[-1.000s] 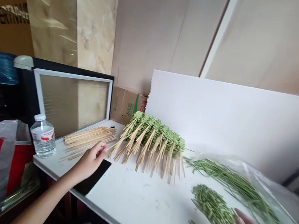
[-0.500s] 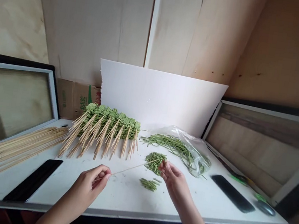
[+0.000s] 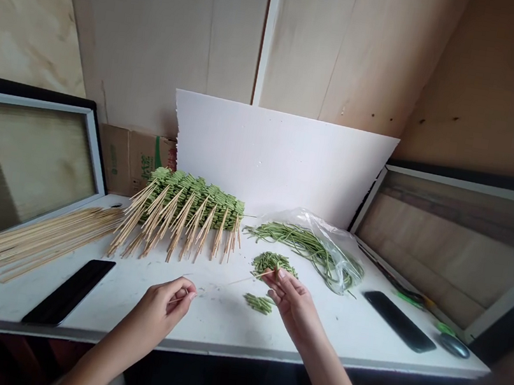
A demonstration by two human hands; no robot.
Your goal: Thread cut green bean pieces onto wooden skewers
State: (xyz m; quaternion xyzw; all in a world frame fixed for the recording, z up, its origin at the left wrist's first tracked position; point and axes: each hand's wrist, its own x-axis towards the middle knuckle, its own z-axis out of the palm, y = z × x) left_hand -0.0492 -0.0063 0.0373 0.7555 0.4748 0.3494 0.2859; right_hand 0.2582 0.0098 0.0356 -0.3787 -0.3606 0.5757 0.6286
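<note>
My left hand [image 3: 167,309] is closed in a pinch on the lower part of a thin bamboo skewer [image 3: 248,279], which slants up to the right and is faint in the middle. Around the skewer's far end the fingers of my right hand [image 3: 287,293] are closed; whether a green piece is between them I cannot make out. Just behind that hand lies a heap of short cut green stalks [image 3: 270,261], partly covered by the fingers. A smaller group of cut stalks [image 3: 258,303] lies in front of it, left of my right wrist.
Stacked skewers threaded with green stalks [image 3: 198,200] stand at the back left. Bare skewers [image 3: 52,233] lie left, behind a black phone [image 3: 70,293]. Long green stalks [image 3: 300,241] spill from a clear bag [image 3: 328,235]. A dark slab [image 3: 399,321] and mouse [image 3: 454,345] lie right.
The view has tipped down a little, so the table sits higher. My right hand has come slightly left along the skewer, nearer my left hand. Both hands stay closed.
</note>
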